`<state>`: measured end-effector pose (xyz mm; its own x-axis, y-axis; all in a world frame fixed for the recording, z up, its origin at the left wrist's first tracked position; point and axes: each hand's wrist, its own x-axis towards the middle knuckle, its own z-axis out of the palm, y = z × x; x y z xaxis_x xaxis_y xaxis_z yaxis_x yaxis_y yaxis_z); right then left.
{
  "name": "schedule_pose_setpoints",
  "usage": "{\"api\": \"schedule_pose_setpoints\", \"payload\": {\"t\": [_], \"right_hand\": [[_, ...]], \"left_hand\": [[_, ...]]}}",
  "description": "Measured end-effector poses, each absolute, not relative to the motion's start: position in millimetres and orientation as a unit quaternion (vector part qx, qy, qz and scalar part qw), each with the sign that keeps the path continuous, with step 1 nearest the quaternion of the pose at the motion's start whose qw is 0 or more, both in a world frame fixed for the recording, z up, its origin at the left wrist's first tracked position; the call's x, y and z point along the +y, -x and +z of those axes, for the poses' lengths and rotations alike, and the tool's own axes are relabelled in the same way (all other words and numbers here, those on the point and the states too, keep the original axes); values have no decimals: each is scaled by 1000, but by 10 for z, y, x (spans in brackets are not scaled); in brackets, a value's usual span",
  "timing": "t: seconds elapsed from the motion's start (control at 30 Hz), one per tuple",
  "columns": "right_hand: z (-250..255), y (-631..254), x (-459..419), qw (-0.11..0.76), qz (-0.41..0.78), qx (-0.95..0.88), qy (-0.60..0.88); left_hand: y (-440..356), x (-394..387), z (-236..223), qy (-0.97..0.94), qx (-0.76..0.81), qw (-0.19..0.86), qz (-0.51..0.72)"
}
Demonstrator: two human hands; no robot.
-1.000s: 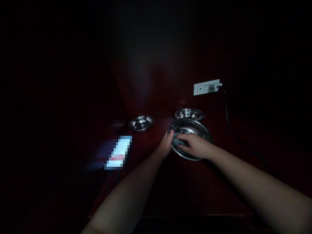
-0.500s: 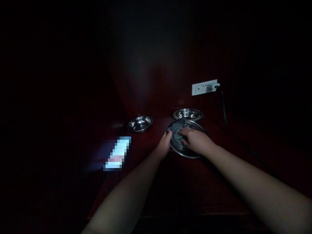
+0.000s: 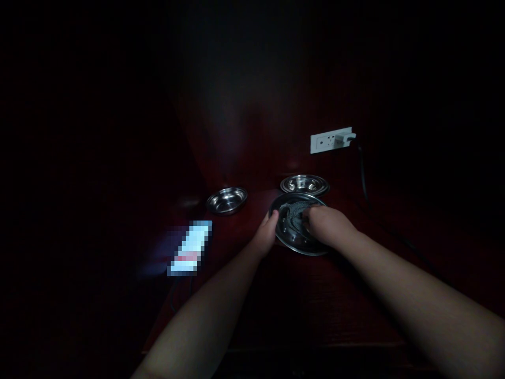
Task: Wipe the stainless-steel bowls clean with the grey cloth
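My left hand grips the left rim of a shiny metal bowl, thumb over the edge and fingers hidden beneath. Inside the bowl lies a crumpled dark grey-green cloth. My right hand reaches in from the right with its fingers curled onto the cloth, pressing it toward the right side of the bowl; the fingertips are in shadow. Just behind the bowl are stacked metal dishes, and to the left another metal bowl rests apart.
A lit phone, blurred out, lies on the left of the dark red table, with a thin cable below it. On the back wall is a white socket strip holding a plug, whose black cord hangs down to the right. Surroundings are very dark.
My right hand has gone from spread fingers to curled ones and shifted slightly right, bunching the cloth with it. More of the bowl's bottom shows. My left hand stays put.
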<state>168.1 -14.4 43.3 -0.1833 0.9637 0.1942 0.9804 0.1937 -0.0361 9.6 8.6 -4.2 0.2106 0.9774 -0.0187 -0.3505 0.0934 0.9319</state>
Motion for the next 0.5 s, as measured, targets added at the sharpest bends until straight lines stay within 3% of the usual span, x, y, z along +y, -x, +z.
{"api": "schedule_pose_setpoints", "payload": {"t": [0.5], "right_hand": [[390, -1657, -185, 120, -9, -830, 544]], "left_hand": [[-117, 52, 25, -424, 363, 646, 521]]}}
